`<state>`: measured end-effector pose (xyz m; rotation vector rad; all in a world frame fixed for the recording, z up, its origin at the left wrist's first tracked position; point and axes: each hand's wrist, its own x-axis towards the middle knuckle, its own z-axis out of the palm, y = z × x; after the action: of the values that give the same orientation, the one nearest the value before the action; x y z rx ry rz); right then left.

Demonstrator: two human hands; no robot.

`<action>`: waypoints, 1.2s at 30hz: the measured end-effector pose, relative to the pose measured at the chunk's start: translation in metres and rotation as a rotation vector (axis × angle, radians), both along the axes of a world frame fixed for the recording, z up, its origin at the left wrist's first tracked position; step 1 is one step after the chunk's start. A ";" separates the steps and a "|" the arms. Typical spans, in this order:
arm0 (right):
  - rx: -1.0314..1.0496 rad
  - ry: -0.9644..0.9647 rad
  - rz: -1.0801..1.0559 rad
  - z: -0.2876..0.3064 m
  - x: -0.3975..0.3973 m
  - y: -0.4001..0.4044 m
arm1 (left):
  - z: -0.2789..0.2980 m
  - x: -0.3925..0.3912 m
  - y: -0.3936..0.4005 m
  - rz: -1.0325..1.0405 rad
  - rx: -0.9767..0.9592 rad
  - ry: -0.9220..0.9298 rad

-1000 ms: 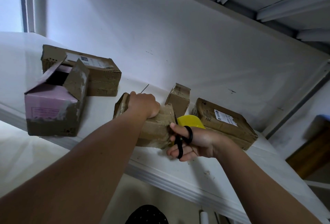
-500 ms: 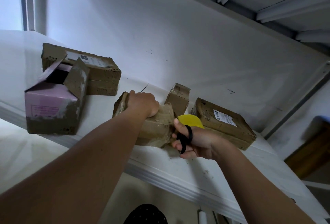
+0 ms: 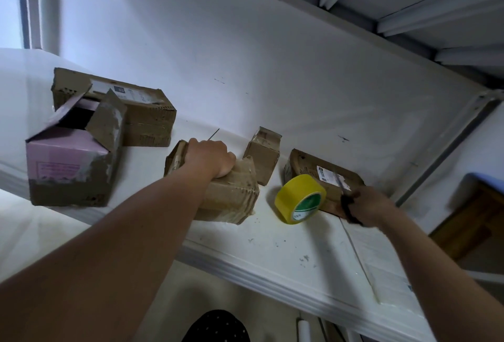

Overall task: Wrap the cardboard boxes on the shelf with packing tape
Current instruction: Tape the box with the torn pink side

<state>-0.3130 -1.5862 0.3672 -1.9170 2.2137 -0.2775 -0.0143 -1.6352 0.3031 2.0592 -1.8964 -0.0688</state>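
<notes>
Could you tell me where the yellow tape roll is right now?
The yellow tape roll stands on the shelf, right of centre, between the taped box and the labelled box.

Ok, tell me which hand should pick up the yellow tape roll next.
Right, probably, once it sets the scissors down. The right hand is close beside the yellow tape roll, while the left hand grips the taped box, steadying it on the shelf.

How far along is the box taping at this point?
Done: the crumpled brown cardboard box under the left hand shows glossy tape bands. In hand: black-handled scissors in the right hand, beside the yellow tape roll. Left: the open-flapped pink box at least.
</notes>
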 end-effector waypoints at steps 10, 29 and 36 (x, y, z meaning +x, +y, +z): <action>0.467 0.440 -0.054 -0.042 -0.009 0.010 | -0.002 0.000 -0.004 0.009 -0.009 0.009; 0.502 0.835 0.157 -0.036 0.033 0.001 | -0.002 0.000 -0.002 0.014 -0.013 -0.008; 0.507 0.715 0.228 -0.041 0.032 0.001 | -0.001 -0.001 -0.002 0.012 -0.009 -0.024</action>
<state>-0.2813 -1.5855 0.3266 -2.1153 2.0716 1.0484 -0.0155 -1.6373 0.3021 2.0745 -1.8948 -0.0322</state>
